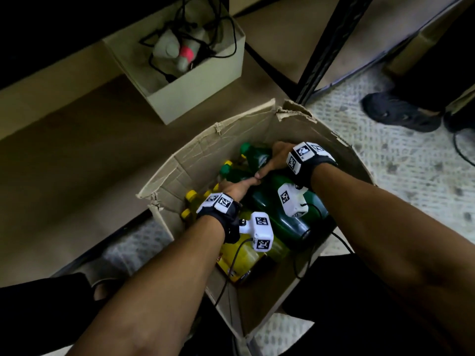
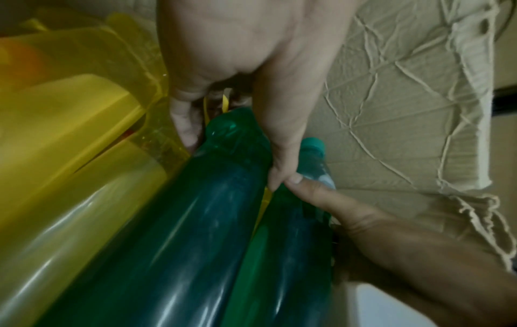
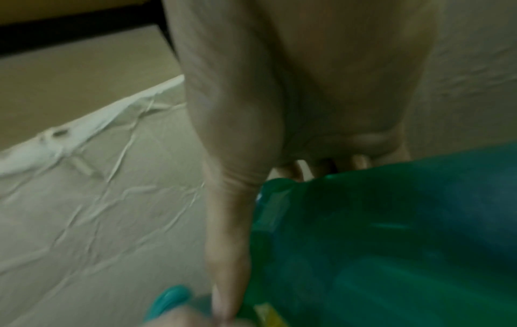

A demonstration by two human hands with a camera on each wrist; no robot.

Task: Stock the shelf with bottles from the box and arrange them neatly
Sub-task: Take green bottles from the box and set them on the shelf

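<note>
Both hands down inside the torn brown cardboard box (image 1: 257, 304), which stands on the patterned floor just beside the low tan shelf board (image 1: 77, 140).

Left hand (image 1: 235, 187): the left wrist view shows it clasped round the shoulder of a dark green plastic bottle (image 2: 196, 221) lying on its side, thumb on one flank, fingers (image 2: 282, 154) curled down the other. The hold sits near the neck, probably because the body is wedged among its neighbours and only that end is free to lift.

Right hand (image 1: 279, 156): reaching over a second green plastic bottle (image 1: 255, 156) at the far end of the box, with its thumb pressed against the left fingertip. In the right wrist view the fingers dip behind a green bottle body; that picture is blurred, so a closed grip is likely but not certain.

Stock left in the box: green bottles lying flat towards the far and right side, yellow plastic bottles with yellow caps (image 1: 191, 201) packed along the left wall, and a yellow labelled container (image 1: 240, 255) below the left wrist. All lie jumbled, so each must be worked loose separately.

The shelf board carries only a small open beige carton (image 1: 195, 96) holding a pale object tangled in black cable; none of the task's bottles stand there yet. Judgement: early in the task, at the pick-up step.

A bystander's dark shoe (image 1: 401, 114) is on the floor to the right.
</note>
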